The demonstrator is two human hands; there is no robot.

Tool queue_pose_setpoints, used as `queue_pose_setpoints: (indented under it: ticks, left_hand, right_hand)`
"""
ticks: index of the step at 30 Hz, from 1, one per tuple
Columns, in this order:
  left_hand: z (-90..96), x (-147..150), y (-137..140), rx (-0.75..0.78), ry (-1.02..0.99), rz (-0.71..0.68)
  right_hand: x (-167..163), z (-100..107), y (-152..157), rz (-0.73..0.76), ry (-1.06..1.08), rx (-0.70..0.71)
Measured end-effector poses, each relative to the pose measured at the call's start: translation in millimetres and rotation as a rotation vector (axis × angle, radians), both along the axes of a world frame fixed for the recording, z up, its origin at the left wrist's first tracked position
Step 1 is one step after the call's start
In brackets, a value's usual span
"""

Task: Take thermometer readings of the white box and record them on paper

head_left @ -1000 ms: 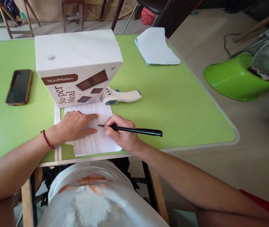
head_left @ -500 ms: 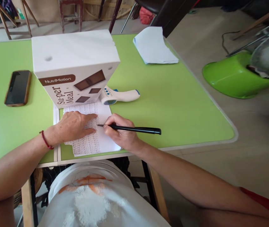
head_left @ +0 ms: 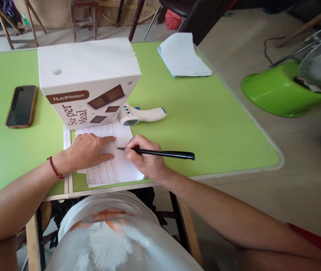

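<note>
A sheet of paper point(head_left: 126, 165) lies near the table's front edge, its left part filled with dense handwriting and its right part blank. My left hand point(head_left: 88, 149) rests on the written part, thumb and forefinger stretched apart. In my right hand point(head_left: 147, 157) is a black pen point(head_left: 166, 153), pinched near its tip, which points at the right border of the writing. Whether the tip touches the paper I cannot tell. Just beyond the paper stands a white NutriMotion box point(head_left: 89, 62), covering the sheet's far edge. A white infrared thermometer point(head_left: 149, 114) lies beside the box.
On the green table point(head_left: 205, 124), a phone point(head_left: 22, 106) lies at the left. A stack of folded paper point(head_left: 184, 54) lies at the far right corner. A bright green stool point(head_left: 276, 90) stands on the floor to the right, and a wooden stool point(head_left: 84, 17) stands behind the table.
My right hand and the pen have shifted slightly to the right. My left hand stays in place on the paper.
</note>
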State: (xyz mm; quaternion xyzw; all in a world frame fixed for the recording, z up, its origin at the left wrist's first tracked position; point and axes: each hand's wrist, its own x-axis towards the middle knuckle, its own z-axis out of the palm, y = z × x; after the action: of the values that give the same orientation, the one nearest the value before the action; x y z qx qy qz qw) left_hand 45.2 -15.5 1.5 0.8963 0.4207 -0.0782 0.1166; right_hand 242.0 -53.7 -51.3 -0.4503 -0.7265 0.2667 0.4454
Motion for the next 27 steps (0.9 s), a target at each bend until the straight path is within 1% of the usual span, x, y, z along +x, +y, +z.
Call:
queue_pose_setpoints:
  ticks: [9,14,20,27]
  left_hand:
    - [-0.5,-0.1,0.3,-0.004,0.008,0.006]
    - [-1.2,-0.5,0.3,-0.013,0.002,0.011]
    - [-0.9,-1.6,0.8,-0.017,-0.033,0.001]
    - [-2.4,-1.2,0.8,0.0,-0.023,-0.007]
  right_hand:
    - [-0.5,-0.3,-0.6,-0.006,-0.016,-0.002]
    - [-0.1,0.4,-0.2,0.012,0.019,0.013]
    - [0.1,0.8,0.7,-0.047,0.049,0.012]
    - [-0.5,0.4,0.2,-0.039,0.018,0.009]
